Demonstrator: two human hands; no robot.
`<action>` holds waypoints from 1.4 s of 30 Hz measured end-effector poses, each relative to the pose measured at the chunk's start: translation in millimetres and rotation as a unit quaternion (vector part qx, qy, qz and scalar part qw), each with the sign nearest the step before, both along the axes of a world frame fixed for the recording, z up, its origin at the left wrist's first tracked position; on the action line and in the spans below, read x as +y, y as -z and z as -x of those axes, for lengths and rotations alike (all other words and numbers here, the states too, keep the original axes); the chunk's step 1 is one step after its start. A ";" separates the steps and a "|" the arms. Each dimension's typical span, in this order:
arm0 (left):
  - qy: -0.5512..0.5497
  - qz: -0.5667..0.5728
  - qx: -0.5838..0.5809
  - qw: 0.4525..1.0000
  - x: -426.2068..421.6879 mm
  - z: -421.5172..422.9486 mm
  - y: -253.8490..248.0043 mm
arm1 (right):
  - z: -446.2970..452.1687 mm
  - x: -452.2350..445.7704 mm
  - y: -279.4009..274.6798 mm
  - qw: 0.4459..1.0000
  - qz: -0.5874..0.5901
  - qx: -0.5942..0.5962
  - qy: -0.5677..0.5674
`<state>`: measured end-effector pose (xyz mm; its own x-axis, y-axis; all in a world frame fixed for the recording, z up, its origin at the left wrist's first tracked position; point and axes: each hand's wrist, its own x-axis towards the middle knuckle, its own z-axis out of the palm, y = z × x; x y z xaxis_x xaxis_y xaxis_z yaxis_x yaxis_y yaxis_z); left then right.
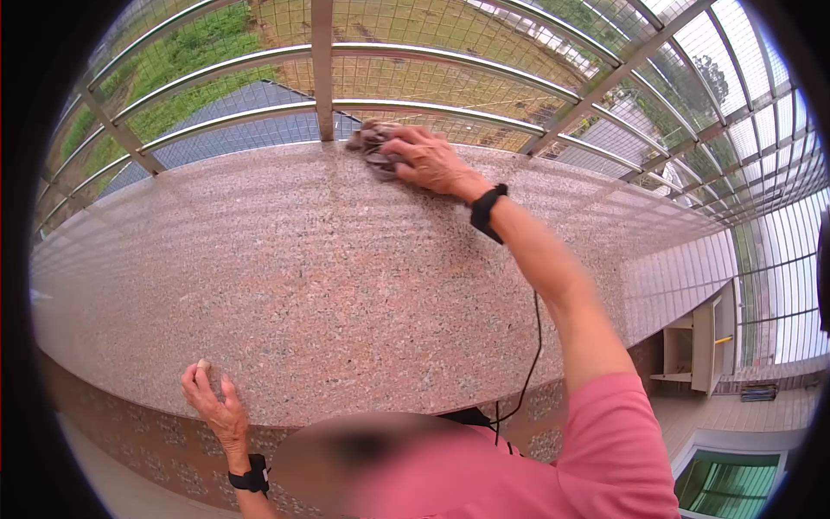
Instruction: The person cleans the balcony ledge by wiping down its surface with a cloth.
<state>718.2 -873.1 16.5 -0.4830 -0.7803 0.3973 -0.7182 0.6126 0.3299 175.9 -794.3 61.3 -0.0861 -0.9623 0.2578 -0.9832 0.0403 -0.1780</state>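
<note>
Currently, the right hand (430, 162) has its grip clasped around a crumpled cloth (373, 154), which lies at the far edge of the speckled stone counter (303, 285), just beside the foot of an upright post (322, 69) of the metal railing (432, 54). Well apart from it, the left hand (218, 411) is at the counter's near edge, fingers loosely bent and grip released; a black band (488, 214) circles each wrist, and a dark cable (539, 333) hangs near the pink sleeve (609, 424).
</note>
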 end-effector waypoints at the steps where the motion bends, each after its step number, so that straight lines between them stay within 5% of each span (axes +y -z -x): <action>1: -0.004 -0.005 0.002 1.000 0.0 -0.2 0.2 | 22.4 19.4 8.6 1.000 0.017 0.000 0.010; 7: -0.004 0.005 0.003 1.000 -0.5 -3.2 2.7 | 102.8 162.4 18.8 0.970 0.046 0.025 0.239; 11: -0.013 0.011 0.003 1.000 1.4 0.2 0.6 | 90.0 151.1 31.0 0.930 0.087 0.011 0.356; 25: -0.018 -0.004 0.000 1.000 2.2 0.1 -3.8 | -100.6 -56.5 23.2 0.990 0.087 -0.102 0.033; 42: -0.009 -0.041 0.018 0.999 1.8 1.4 -14.4 | -208.4 -259.4 27.6 0.988 0.036 -0.149 -0.012</action>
<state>716.8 -871.3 30.9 -0.4550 -0.8194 0.3487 -0.7156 0.5695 0.4044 384.4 -1053.7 33.6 -0.1462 -0.9450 0.2925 -0.8874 -0.0053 -0.4609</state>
